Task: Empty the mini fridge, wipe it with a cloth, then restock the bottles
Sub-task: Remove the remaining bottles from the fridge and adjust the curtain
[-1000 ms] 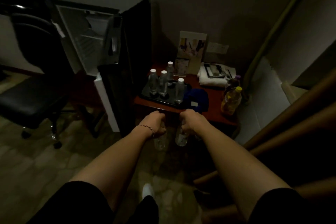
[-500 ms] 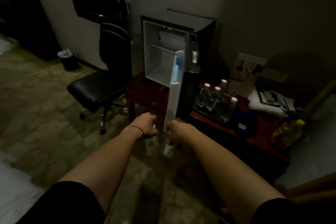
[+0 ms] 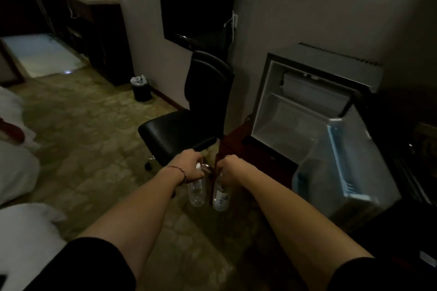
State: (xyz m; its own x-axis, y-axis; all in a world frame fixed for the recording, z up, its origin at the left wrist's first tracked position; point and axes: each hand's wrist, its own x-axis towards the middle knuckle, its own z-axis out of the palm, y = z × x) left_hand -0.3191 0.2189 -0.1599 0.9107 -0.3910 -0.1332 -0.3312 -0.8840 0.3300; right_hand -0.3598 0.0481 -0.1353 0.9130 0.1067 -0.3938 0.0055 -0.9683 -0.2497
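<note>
Turning from the tray side, you now face the fridge [image 3: 305,111]. Left hand [image 3: 190,166] and right hand [image 3: 227,166] each grip a bottle [image 3: 196,192]; restock next.

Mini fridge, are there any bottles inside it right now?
No, the mini fridge stands open with bare shelves, while the left hand and right hand each grip a water bottle by the neck.

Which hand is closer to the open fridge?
Right. The right hand, holding a bottle, is just left of the table under the mini fridge. The left hand, holding another bottle, is farther left, by the black chair.
</note>
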